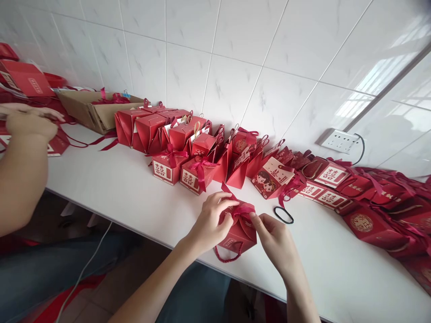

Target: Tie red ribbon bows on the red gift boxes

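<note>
In front of me a small red gift box point(240, 237) stands on the white table, with a twisted red cord handle point(229, 259) hanging at its near side. A dark red ribbon point(245, 209) is tied in a bow across its top. My left hand point(211, 217) reaches over the box's left side, its thumb and fingers closed on the ribbon. At the right, my right hand point(274, 233) pinches the bow's right loop between thumb and finger. The ribbon's knot is partly covered by my fingers.
Finished-looking boxes with bows point(168, 168) and folded red boxes point(148, 128) line the wall. More boxes point(370, 224) are stacked at right. A black elastic loop point(283, 215) lies nearby. At left are a cardboard box point(90, 112) and another person's hands point(32, 119).
</note>
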A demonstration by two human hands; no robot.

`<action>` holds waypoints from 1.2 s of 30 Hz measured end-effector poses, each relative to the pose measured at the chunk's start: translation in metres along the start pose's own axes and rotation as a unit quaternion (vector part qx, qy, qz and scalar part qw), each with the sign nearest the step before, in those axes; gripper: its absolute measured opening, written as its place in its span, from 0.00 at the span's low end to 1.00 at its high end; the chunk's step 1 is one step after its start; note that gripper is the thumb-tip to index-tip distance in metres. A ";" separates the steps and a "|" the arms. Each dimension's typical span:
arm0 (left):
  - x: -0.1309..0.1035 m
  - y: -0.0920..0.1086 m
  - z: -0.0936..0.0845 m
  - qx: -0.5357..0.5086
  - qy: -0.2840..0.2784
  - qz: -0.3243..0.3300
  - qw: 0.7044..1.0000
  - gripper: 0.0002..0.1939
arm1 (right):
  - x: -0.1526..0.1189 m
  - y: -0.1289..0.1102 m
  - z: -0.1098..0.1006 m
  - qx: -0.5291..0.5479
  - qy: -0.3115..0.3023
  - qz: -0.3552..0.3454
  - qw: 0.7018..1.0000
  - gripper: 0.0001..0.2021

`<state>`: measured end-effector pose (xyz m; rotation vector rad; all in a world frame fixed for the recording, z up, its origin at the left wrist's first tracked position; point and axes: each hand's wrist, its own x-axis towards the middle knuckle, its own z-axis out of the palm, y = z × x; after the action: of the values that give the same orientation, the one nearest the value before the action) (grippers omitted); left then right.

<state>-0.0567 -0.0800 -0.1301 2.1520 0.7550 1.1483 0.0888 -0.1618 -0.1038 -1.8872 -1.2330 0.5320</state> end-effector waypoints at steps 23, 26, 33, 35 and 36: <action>0.004 0.007 -0.018 -0.062 -0.030 -0.137 0.988 0.13 | 0.009 0.017 0.000 0.265 -0.111 0.049 0.957 0.24; 0.006 0.003 -0.019 -0.118 -0.063 -0.163 0.978 0.13 | 0.011 0.025 0.002 0.286 -0.120 0.057 0.949 0.23; 0.013 -0.009 -0.019 -0.241 -0.110 -0.221 0.939 0.17 | 0.016 0.035 0.005 0.375 -0.129 0.047 0.917 0.21; 0.014 -0.010 -0.019 -0.246 -0.115 -0.223 0.936 0.17 | 0.017 0.034 0.005 0.399 -0.135 0.046 0.906 0.22; 0.014 -0.011 -0.019 -0.244 -0.115 -0.222 0.937 0.17 | 0.018 0.034 0.006 0.406 -0.137 0.046 0.903 0.23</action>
<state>-0.0687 -0.0588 -0.1219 1.5605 0.7100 0.7312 0.1117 -0.1507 -0.1331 -1.1758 -0.8741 1.1839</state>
